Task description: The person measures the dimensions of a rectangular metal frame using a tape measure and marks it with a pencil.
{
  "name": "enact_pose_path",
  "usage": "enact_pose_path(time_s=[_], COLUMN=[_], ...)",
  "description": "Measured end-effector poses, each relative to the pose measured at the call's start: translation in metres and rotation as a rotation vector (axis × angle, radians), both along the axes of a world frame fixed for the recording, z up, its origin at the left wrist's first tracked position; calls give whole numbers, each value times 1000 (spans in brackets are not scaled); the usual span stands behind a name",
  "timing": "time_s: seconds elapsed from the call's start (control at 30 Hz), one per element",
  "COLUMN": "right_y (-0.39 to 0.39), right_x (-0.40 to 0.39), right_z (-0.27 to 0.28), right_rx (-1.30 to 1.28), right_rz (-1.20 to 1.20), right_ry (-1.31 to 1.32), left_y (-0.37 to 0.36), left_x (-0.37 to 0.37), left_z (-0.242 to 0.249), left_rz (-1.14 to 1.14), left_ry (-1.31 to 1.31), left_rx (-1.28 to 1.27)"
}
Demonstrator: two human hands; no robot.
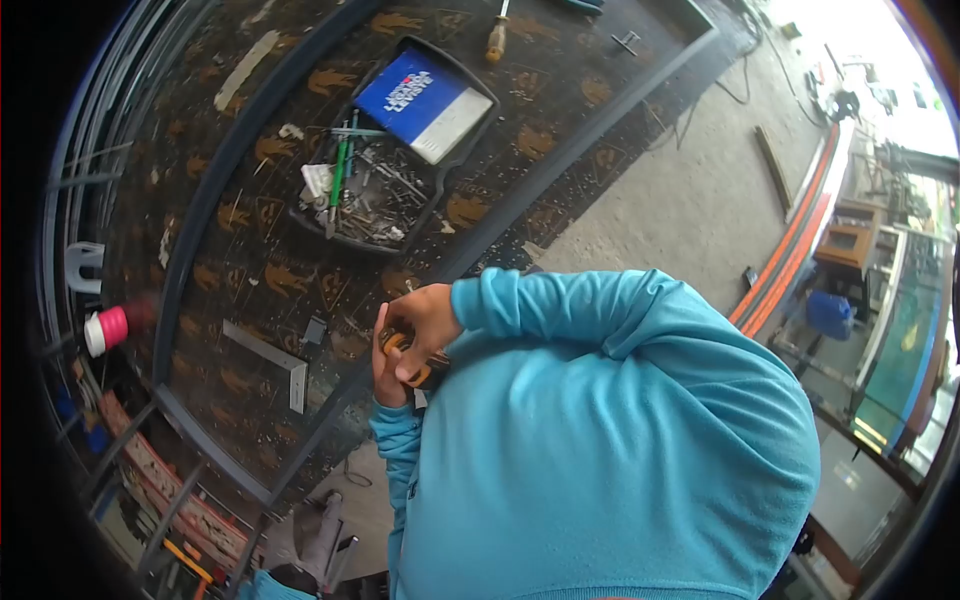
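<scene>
Fingers curled, my right hand is on an orange-and-black tool close to my body. My left hand wraps the same tool from the other side, and the two hands nearly touch. Much of the tool is hidden, so its kind is unclear. Both hands are over the near bar of a dark grey frame. Beyond them lies a black tray with loose screws, a green pen-like item and a blue-and-white box.
An L-shaped metal piece and a small grey block lie on the dark patterned table. A screwdriver is at the top. At the left stands a pink-and-white cup. Orange-red bars are at the right.
</scene>
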State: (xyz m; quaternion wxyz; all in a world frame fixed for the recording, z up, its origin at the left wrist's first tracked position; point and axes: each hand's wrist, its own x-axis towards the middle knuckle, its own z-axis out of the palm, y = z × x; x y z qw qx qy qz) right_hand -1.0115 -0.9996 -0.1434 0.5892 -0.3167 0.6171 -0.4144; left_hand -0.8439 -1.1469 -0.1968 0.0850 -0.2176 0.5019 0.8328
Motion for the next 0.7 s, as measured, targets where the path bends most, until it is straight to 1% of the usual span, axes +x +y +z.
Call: enact_pose_path(time_s=[0.03, 0.07, 0.1, 0.13, 0.17, 0.2, 0.23, 0.27, 0.3, 0.33, 0.37, 0.4, 0.43, 0.47, 0.5, 0.53, 0.57, 0.6, 0.63, 0.67, 0.7], right_y=[5, 10, 13, 15, 15, 17, 20, 21, 23, 28, 29, 33, 36, 41, 48, 55, 80, 93, 107, 129, 162], right_x=[-6, -9, -9, -8, -7, -1, 3, 8, 15, 18, 20, 17, 17, 11, 5, -4, -32, -46, -58, -75, -107], right_z=[-5, -11, -15, -15, -22, -33, -39, -39, -40, -43, -51, -46, -53, -52, -51, -51, -47, -55, -67, -72, -54], right_rx=[16, 13, 9, 12, 26, -55, -132, -99, -2, -31, -44, -59, -60, -34, -9, 39, 122, 117, 108, 39, 117], right_rz=[-20, -64, -106, -176, -195, -272, -353, -412, -436, -456, -472, -484, -481, -495, -505, -513, -559, -581, -615, -735, -806], right_ry=[-4, -111, -214, -315, -307, -473, -632, -561, -220, -103, -122, -202, -106, -168, -234, -142, -65, 44, 144, 101, 232], left_y=[2, 8, 7, 1, -6, -14, -22, -28, -27, -27, -25, -15, -8, -6, -5, -5, 11, 19, 26, 32, 36], left_x=[-13, -25, -33, -42, -54, -64, -66, -66, -67, -65, -64, -70, -76, -78, -79, -82, -95, -102, -110, -118, -123], left_z=[9, 24, 29, 30, 34, 43, 38, 27, 14, 3, -3, 4, 12, 14, 16, 19, 20, 19, 22, 25, 27], left_rz=[-160, -149, -161, -267, -376, -480, -493, -547, -596, -620, -644, -666, -689, -715, -748, -802, -822, -803, -881, -960, -959], left_ry=[110, 64, 63, 95, 132, 88, 105, 89, 80, 86, 91, 108, 119, 55, -103, -154, -199, -193, -210, -229, -232], left_rx=[-242, -150, -131, -182, -233, -229, -200, -193, -183, -200, -232, -190, -159, -243, -230, -341, -451, -457, -578, -700, -709])
